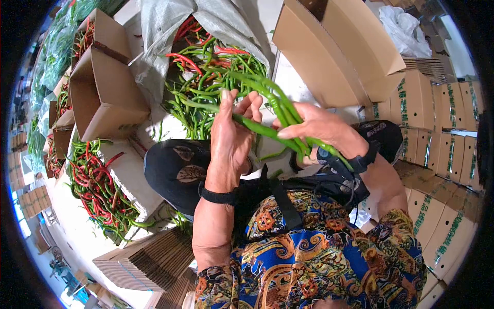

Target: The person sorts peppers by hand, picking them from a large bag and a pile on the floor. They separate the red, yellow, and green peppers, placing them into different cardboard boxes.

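Between both hands (267, 123), long green peppers (280, 105)

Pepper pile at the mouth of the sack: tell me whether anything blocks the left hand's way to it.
Nothing visible stands between the left hand and the pepper pile; the sack's folds lie beyond and beside it.

The right hand (325, 130) grips several long green peppers (280, 108); the left hand (231, 129) curls beside them. Beyond, a red-and-green pepper heap (198, 92) lies at a whitish sack's (167, 23) open edge.
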Tool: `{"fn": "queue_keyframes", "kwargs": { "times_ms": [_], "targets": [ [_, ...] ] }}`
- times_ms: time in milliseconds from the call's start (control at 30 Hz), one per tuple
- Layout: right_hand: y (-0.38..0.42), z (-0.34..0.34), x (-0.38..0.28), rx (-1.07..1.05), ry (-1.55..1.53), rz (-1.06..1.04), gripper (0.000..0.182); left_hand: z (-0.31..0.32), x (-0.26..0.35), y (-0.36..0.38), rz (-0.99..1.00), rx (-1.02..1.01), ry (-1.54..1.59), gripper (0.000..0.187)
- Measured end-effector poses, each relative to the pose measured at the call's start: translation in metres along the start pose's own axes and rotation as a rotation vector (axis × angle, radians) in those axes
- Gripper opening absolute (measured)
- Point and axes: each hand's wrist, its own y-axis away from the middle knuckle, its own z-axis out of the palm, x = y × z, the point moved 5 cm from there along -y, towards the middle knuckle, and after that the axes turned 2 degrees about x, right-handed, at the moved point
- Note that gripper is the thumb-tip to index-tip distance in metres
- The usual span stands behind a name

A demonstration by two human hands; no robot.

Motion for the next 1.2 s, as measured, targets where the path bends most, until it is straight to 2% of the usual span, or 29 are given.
{"fn": "queue_keyframes", "kwargs": {
  "times_ms": [33, 133, 200, 233, 367, 533, 600, 733, 867, 933, 1000, 1067, 1133, 1200],
  "targets": [
    [-0.004, 0.004, 0.0, 0.008, 0.16, 0.023, 0.047, 0.001, -0.003, -0.004, 0.003, -0.053, -0.003, 0.044],
    [-0.019, 0.022, 0.003, 0.008, 0.044, -0.155, 0.045, 0.003, -0.008, -0.009, 0.024, -0.193, -0.005, 0.033],
    [-0.015, 0.022, 0.003, -0.126, -0.252, 0.088, 0.042, 0.008, -0.005, -0.004, 0.048, -0.256, -0.006, 0.027],
    [-0.019, 0.015, 0.007, -0.111, -0.272, 0.049, 0.039, 0.005, -0.005, -0.002, 0.041, -0.219, 0.006, 0.031],
    [-0.019, 0.005, 0.002, -0.08, -0.309, -0.107, 0.038, 0.012, -0.006, 0.004, 0.039, -0.285, -0.048, 0.044],
    [-0.018, -0.002, -0.011, -0.131, -0.373, -0.218, 0.034, 0.003, -0.008, 0.005, 0.04, -0.193, -0.118, 0.042],
    [-0.013, -0.009, -0.014, -0.112, -0.395, -0.192, 0.037, 0.003, -0.007, 0.01, 0.036, -0.174, -0.162, 0.042],
    [-0.001, -0.024, -0.027, -0.076, -0.47, -0.209, 0.044, 0.01, 0.005, 0.028, 0.053, -0.254, -0.182, 0.04],
    [0.014, -0.042, -0.048, -0.073, -0.547, -0.295, 0.049, 0.028, 0.042, 0.07, 0.115, -0.25, -0.253, 0.041],
    [0.026, -0.054, -0.065, -0.113, -0.532, -0.372, 0.05, 0.033, 0.071, 0.091, 0.25, -0.306, -0.295, 0.043],
    [0.036, -0.064, -0.075, -0.022, -0.57, -0.39, 0.052, 0.033, 0.102, 0.106, 0.379, -0.336, -0.331, 0.042],
    [0.045, -0.071, -0.09, -0.11, -0.635, -0.438, 0.046, 0.028, 0.129, 0.112, 0.432, -0.326, -0.319, 0.039],
    [0.049, -0.084, -0.096, -0.043, -0.632, -0.479, 0.048, 0.01, 0.151, 0.111, 0.482, -0.182, -0.261, 0.036],
    [0.06, -0.097, -0.103, 0.038, -0.605, -0.482, 0.046, -0.008, 0.17, 0.105, 0.484, -0.208, -0.333, 0.035]
  ]
}}
